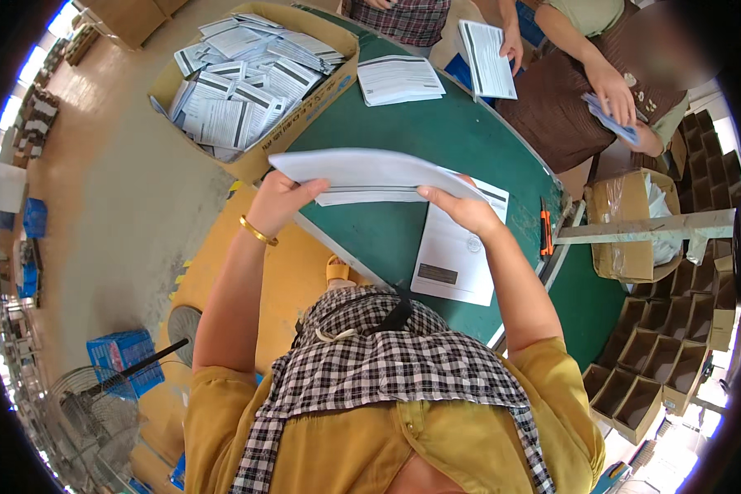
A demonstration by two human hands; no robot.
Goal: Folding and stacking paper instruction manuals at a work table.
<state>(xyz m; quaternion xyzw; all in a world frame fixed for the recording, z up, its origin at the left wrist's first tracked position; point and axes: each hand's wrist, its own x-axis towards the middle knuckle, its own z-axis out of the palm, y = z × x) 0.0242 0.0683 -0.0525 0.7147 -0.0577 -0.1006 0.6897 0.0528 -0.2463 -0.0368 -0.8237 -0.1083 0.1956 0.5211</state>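
Between my two hands a stack of white printed sheets (362, 169) is held up over the green table, bowed in the middle. My left hand (290, 198) grips its left end, thumb on the near side. At the right end, my right hand (465, 207) pinches the stack with the thumb in front; its other fingers are mostly hidden behind the paper. Below my right hand lies a white sheet (453, 255) with a dark grey box, flat on the table. Farther off, a pile of folded printed leaflets (399, 80) rests on the table.
A cardboard box (305, 123) full of folded leaflets stands at the table's far left. An orange-black utility knife (545, 226) lies by the right edge of the green table (370, 235). Across it, co-workers handle papers (490, 59). Open cartons (663, 358) and a fan (99, 412) stand around.
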